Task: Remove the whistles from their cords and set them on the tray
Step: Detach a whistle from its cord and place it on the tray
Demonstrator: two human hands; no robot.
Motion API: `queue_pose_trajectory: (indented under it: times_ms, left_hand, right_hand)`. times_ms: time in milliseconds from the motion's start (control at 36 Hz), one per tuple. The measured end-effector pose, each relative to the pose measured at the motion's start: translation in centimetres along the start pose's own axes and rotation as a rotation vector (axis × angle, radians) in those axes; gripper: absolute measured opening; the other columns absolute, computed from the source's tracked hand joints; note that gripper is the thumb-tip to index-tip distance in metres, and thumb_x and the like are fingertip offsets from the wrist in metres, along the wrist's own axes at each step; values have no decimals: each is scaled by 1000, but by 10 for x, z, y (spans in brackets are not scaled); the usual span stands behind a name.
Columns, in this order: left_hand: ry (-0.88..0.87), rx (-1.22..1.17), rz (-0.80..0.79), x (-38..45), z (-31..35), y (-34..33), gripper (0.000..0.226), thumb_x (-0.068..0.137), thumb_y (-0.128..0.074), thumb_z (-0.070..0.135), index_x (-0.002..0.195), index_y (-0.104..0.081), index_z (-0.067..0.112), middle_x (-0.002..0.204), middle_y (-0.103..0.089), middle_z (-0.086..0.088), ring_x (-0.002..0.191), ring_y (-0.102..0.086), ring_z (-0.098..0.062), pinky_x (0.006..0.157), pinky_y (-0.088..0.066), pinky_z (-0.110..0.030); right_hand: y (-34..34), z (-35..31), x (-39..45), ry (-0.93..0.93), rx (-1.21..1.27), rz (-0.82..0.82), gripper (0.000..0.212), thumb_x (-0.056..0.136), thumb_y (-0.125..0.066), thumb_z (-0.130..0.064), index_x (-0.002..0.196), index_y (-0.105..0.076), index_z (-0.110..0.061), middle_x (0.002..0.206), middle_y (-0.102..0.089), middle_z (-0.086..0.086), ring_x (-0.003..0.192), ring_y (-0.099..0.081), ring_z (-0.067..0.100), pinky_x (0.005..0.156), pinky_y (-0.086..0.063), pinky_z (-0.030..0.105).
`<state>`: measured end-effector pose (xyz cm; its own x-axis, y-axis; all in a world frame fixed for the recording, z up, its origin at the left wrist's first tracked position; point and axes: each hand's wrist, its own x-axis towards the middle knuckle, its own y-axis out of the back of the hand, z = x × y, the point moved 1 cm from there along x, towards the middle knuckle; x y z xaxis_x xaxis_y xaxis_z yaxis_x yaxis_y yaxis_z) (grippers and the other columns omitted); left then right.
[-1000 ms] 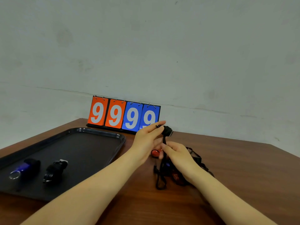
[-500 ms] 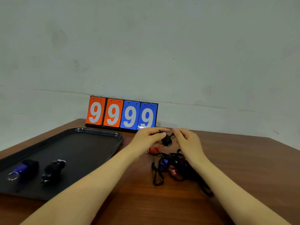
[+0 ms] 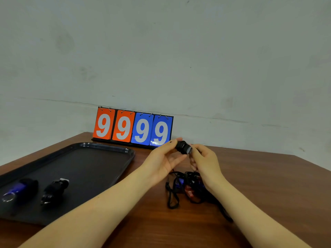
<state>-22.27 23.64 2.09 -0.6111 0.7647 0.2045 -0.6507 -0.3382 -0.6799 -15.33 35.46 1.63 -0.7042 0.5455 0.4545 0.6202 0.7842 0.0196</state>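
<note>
Between both hands' pinching fingers (image 3: 174, 143), above the table (image 3: 268, 176), a black whistle (image 3: 183, 147).

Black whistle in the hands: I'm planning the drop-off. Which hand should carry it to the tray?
Left. The left hand pinches the black whistle and lies nearer the tray. The right hand would likely have to cross over.

Soft, even light falls from above — no hard shadows, only faint ones under the arms. The tray (image 3: 114, 149) rim glints slightly. Edges bend outward, and everything looks mildly blurred.
</note>
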Motion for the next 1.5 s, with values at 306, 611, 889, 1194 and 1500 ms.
queue_pose_trajectory:
  times_ms: [306, 611, 889, 1194, 1500]
  left_hand:
    - [-47, -178, 123, 0, -7, -1, 15, 93, -57, 9, 102, -68, 4, 101, -70, -18, 92, -70, -28, 73, -60, -32]
    - [-252, 81, 234, 3, -2, 7, 12, 91, -60, 9, 100, -67, 5, 94, -73, -12, 86, -72, -21, 77, -60, -30]
    - [-361, 399, 374, 6, -5, 12, 20, 93, -61, 16, 105, -68, 2, 102, -72, -13, 88, -72, -19, 72, -59, -26]
    - [-426, 658, 407, 10, -4, 10, 21, 94, -60, 20, 98, -69, 2, 92, -73, -10, 76, -73, -12, 61, -53, -13]
    - [-504, 854, 366, 8, 1, 6, 14, 95, -56, 25, 88, -66, 17, 83, -71, 2, 67, -69, -1, 63, -52, -10]
  right_hand:
    - [4, 6, 2, 378, -546, -7, 19, 92, -56, -10, 83, -63, -25, 65, -59, -14, 63, -55, 2, 60, -40, 12]
    - [1, 4, -1, 675, -895, -56, 8, 91, -61, -17, 88, -66, -12, 73, -61, -1, 63, -53, 14, 58, -41, 25]
    - [0, 4, -1, 594, -863, -86, 7, 91, -63, -23, 91, -66, -17, 81, -63, -6, 68, -54, 8, 62, -37, 10]
    - [-1, 7, -1, 593, -856, -83, 5, 92, -60, -22, 93, -61, -18, 80, -53, -13, 65, -49, 1, 60, -36, 10]
    - [-2, 7, -3, 483, -645, 49, 9, 91, -62, -24, 83, -58, -25, 78, -59, -14, 81, -55, 1, 66, -40, 8]
